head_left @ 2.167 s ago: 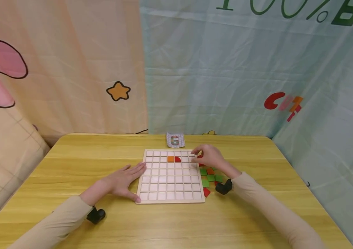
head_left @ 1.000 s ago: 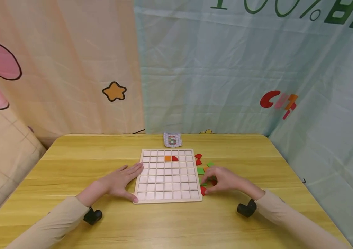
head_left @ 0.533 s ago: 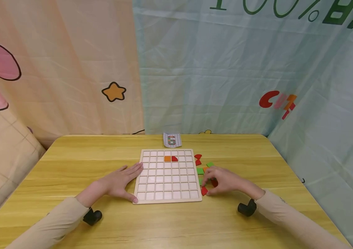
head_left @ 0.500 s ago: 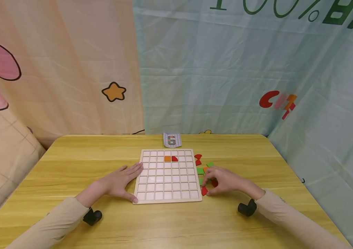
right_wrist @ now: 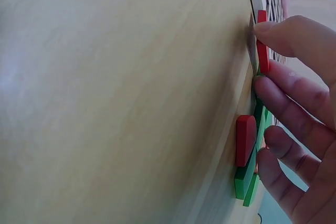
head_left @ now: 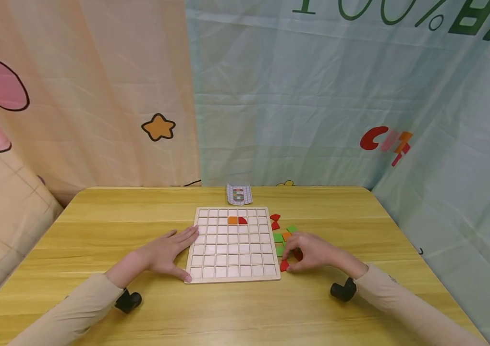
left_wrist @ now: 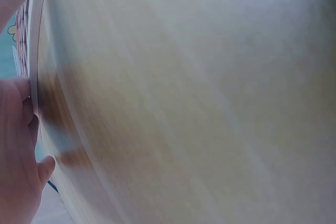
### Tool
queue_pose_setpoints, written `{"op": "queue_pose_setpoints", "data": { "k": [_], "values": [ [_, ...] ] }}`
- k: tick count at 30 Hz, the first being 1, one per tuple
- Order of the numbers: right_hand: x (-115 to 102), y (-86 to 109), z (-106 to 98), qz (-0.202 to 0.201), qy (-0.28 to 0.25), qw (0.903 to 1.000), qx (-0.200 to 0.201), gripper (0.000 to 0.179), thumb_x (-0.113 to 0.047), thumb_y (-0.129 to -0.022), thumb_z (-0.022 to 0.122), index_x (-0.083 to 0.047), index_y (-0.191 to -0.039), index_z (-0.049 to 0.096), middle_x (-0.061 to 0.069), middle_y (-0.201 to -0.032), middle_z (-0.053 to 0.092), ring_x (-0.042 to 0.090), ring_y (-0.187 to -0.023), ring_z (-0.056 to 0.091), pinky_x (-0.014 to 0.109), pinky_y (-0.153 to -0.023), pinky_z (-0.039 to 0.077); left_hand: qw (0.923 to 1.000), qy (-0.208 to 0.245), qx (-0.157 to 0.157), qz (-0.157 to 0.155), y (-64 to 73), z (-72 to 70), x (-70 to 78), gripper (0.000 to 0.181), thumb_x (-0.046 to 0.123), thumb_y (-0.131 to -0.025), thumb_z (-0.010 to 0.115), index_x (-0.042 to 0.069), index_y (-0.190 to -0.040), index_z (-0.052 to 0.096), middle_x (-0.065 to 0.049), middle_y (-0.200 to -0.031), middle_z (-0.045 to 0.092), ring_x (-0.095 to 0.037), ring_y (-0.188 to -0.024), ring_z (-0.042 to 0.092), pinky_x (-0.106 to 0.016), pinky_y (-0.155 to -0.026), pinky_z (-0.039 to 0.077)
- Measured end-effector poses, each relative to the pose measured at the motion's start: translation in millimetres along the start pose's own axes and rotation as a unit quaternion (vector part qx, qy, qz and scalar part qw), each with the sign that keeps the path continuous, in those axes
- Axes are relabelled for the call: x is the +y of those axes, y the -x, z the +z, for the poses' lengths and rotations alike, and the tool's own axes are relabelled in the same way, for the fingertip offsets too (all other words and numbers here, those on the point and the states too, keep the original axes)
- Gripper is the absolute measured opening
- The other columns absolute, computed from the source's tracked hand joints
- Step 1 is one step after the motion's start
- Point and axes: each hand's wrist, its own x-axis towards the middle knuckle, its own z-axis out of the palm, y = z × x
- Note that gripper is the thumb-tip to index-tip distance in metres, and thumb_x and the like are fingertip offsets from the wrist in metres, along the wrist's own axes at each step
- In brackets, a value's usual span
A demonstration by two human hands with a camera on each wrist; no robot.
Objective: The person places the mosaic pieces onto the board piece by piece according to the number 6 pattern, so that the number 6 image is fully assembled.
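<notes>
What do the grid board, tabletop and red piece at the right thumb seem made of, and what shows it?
Grid board: probably wood, matte; its rim is pale tan.
Tabletop: wood or wood-look laminate, with a slight sheen; streaky grain shows.
Red piece: painted wood or plastic, smooth; even colour, thick edge, no grain visible.

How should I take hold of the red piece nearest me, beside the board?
Probably pinch its thin opposite edges, with the right hand coming from the right: the red piece is a slim slab, and the board sits close on its left.
</notes>
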Motion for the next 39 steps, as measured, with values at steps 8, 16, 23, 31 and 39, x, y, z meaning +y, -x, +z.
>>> {"op": "queue_pose_setpoints", "data": {
  "k": [8,16,23,31,39],
  "values": [
    [-1,-1.3,-2,0.032,-0.050,0.9978,0.028,0.014,-0.029,-0.077,0.080,-0.021,-0.086,0.072,-0.006,-0.077,0.060,0.007,-0.069,0.049,0.016,-0.059,0.042,1.0000,0.001,0.001,0.001,0.5,-0.3,0.6,0.117,0.073,-0.073,0.062,0.001,-0.153,0.017,-0.015,-0.162,0.011,-0.032,-0.149,0.014,-0.057,-0.118,0.016],
    [-7,-18.2,-7,0.038,-0.046,0.9961,0.064,0.017,-0.033,-0.078,0.079,-0.019,-0.087,0.075,-0.004,-0.074,0.062,0.011,-0.066,0.051,0.017,-0.059,0.043,1.0000,-0.002,-0.002,-0.003,1.1,-1.0,0.1,0.117,0.075,-0.073,0.061,0.002,-0.153,0.016,-0.014,-0.162,0.010,-0.032,-0.149,0.013,-0.057,-0.118,0.016],
    [-11,-38.5,-10,0.053,-0.040,0.9936,0.091,0.017,-0.026,-0.077,0.081,-0.015,-0.089,0.075,0.004,-0.069,0.061,0.013,-0.061,0.049,0.017,-0.055,0.039,1.0000,-0.002,-0.006,-0.003,0.4,-1.2,0.3,0.118,0.076,-0.073,0.060,0.002,-0.154,0.015,-0.014,-0.162,0.009,-0.032,-0.149,0.012,-0.057,-0.118,0.015],
    [-14,-62.4,-11,0.070,-0.041,0.9921,0.096,0.016,-0.026,-0.078,0.079,-0.015,-0.090,0.076,-0.002,-0.075,0.067,0.015,-0.064,0.050,0.018,-0.057,0.038,1.0000,-0.003,-0.006,-0.007,0.1,-0.2,0.2,0.118,0.076,-0.072,0.061,0.003,-0.154,0.015,-0.013,-0.162,0.009,-0.031,-0.149,0.012,-0.057,-0.118,0.016],
    [-15,-90.2,-8,0.089,-0.071,0.9888,0.097,0.016,-0.022,-0.078,0.078,-0.014,-0.091,0.076,-0.001,-0.083,0.072,0.011,-0.064,0.051,0.019,-0.056,0.041,1.0000,0.000,-0.005,-0.005,-0.2,-0.4,0.9,0.118,0.075,-0.073,0.061,0.003,-0.154,0.016,-0.013,-0.162,0.009,-0.031,-0.150,0.012,-0.057,-0.118,0.016]
  ]
}}
